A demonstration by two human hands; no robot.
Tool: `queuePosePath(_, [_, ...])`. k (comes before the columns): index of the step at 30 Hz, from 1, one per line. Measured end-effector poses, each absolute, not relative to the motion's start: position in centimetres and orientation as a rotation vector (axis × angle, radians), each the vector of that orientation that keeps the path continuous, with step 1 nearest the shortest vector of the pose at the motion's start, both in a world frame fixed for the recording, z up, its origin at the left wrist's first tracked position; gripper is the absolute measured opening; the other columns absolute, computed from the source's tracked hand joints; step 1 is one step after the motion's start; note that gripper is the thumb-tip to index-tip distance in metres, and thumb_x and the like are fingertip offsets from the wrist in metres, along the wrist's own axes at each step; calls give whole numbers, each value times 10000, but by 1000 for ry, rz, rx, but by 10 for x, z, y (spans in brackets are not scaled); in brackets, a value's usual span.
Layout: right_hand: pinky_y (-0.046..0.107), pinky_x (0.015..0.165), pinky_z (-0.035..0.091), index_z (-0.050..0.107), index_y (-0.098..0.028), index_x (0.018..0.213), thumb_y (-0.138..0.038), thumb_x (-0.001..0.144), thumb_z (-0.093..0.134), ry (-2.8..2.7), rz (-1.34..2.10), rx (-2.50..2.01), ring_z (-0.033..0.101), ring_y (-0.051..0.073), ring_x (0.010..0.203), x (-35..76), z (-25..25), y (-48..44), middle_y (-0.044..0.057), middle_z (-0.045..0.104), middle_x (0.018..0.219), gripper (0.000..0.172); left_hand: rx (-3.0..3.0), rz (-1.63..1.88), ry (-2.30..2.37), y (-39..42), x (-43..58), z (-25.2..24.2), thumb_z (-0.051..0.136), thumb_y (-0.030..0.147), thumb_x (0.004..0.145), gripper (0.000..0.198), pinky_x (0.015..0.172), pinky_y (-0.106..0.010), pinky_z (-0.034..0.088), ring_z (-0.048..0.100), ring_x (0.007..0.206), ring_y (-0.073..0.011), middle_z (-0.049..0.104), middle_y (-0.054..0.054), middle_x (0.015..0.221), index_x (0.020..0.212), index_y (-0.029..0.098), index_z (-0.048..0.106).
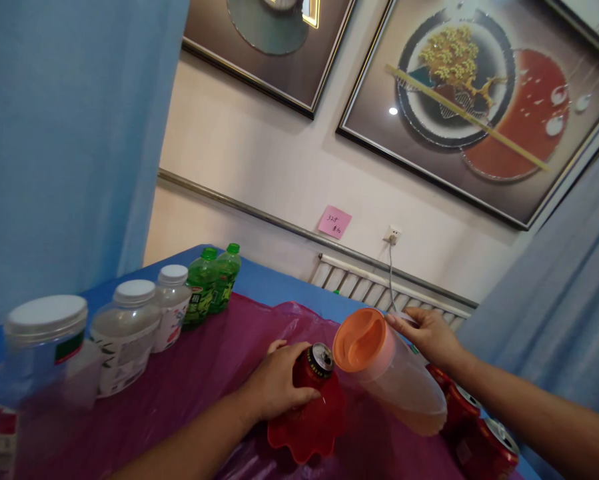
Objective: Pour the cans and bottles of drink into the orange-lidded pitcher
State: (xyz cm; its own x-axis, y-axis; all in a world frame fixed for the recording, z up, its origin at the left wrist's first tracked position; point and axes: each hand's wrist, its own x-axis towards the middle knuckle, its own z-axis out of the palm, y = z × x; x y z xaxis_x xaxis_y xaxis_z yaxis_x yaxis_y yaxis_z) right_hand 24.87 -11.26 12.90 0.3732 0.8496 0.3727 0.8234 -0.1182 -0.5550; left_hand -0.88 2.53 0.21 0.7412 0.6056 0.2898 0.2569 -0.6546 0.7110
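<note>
My left hand [278, 389] is wrapped round a red drink can [315, 367] that stands in or just over a red scalloped bowl [309, 427]. Beside it a clear plastic pitcher [404, 387] with an orange lid [362, 340] lies tilted toward the can. My right hand [429, 333] grips the pitcher near its rim and handle, fingers closed around it. All of this sits on a magenta plastic sheet [204, 373] over a blue tablecloth.
Along the left stand clear jars with white lids [126, 333], a white-capped bottle [172, 307] and two green bottles [214, 280]. More red cans [479, 433] lie at the right, below my right forearm. Blue curtains hang left and right; a radiator [379, 287] runs behind the table.
</note>
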Motion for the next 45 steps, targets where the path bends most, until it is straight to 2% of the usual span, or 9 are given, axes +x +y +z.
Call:
queuePosePath(18, [238,425,219,307,-254,556,-648,781,625,-1466,-25,-1943,288,90,473,252,129,-116,-68,300,506,555,2266,680,626,25,-9,2,847,380,611,700,1171,-491,300,568,1216,-334,696,-54,1261,1260,243,623])
queuePosePath(31, [240,433,221,326,-251,549,-646,773,625,-1450,-28,-1953,301,94,474,246,131,-118,-65,305,510,544,2275,685,626,24,-10,4,845,400,591,709,1146,-477,343,588,1188,-337,712,-50,1226,1247,243,626])
queuePosePath(45, [241,418,225,341,-249,533,-664,777,617,-1458,-41,-1962,309,96,465,244,132,-120,-61,322,494,555,2264,695,616,24,-11,3,842,392,596,702,1146,-475,338,578,1192,-330,707,-52,1231,1248,239,633])
